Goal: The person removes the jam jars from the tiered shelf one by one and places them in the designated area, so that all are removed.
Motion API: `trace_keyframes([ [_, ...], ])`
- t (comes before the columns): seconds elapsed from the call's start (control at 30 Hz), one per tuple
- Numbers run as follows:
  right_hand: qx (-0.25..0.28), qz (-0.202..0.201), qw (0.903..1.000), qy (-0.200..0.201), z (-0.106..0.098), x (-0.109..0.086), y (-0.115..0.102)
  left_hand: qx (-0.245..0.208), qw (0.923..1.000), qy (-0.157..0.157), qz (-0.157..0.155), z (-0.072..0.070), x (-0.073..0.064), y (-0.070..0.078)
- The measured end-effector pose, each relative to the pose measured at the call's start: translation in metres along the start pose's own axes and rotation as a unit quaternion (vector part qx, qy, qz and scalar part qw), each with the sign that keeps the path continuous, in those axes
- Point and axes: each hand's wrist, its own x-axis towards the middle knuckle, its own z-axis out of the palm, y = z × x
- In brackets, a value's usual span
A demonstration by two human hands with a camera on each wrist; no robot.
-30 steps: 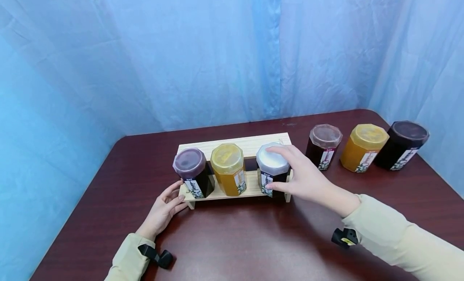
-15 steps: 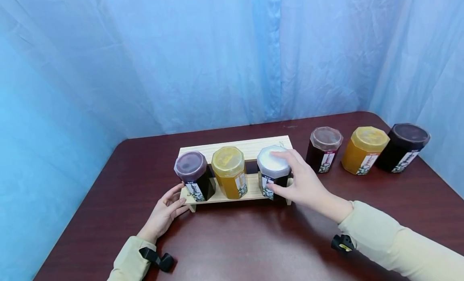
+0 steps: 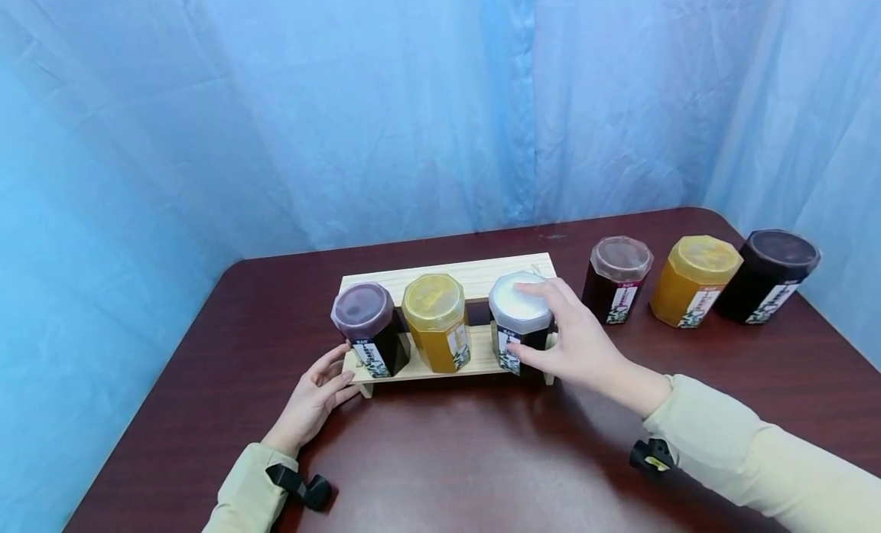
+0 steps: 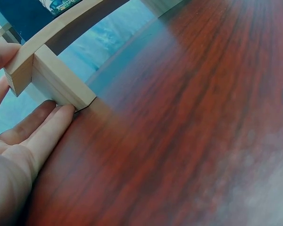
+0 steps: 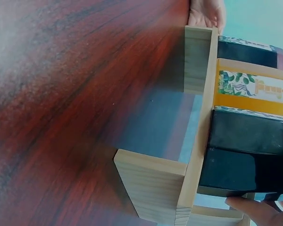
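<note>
A pale wooden two-step rack [image 3: 482,274] stands on the table with three jars in a row on its lower step. At the left is a dark jar with a purple lid [image 3: 362,310], in the middle a yellow jar [image 3: 435,319]. My right hand [image 3: 585,342] grips the dark jar with a whitish lid [image 3: 519,307] at the right end, thumb at its front and a finger over its lid. My left hand [image 3: 310,403] holds the rack's left end; in the left wrist view, some fingers [image 4: 52,132] touch the rack's leg [image 4: 61,77].
To the right of the rack stand a dark red jar [image 3: 619,277], another yellow jar [image 3: 695,281] and a very dark jar [image 3: 767,277]. The dark brown table [image 3: 440,464] meets a blue curtain [image 3: 385,120] at the back and sides.
My right hand and forearm have shifted very slightly while staying on the whitish-lidded jar. My left hand, the rack and the jars look unmoved, apart from small camera motion.
</note>
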Motion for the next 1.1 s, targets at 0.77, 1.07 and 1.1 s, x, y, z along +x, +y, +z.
trace_keyframes([
  [0.77,-0.040,-0.021,0.9952,-0.087,-0.062,-0.006,0.001,-0.003,0.9999,-0.003,-0.014,0.000,-0.002,0.002],
  [1.07,-0.092,-0.048,0.9932,-0.053,-0.088,-0.025,0.019,-0.003,1.0000,-0.008,-0.005,0.000,-0.001,0.003],
  [1.1,-0.098,-0.050,0.9928,-0.047,-0.092,-0.028,0.022,-0.002,0.9999,-0.010,-0.002,0.000,0.000,0.003],
])
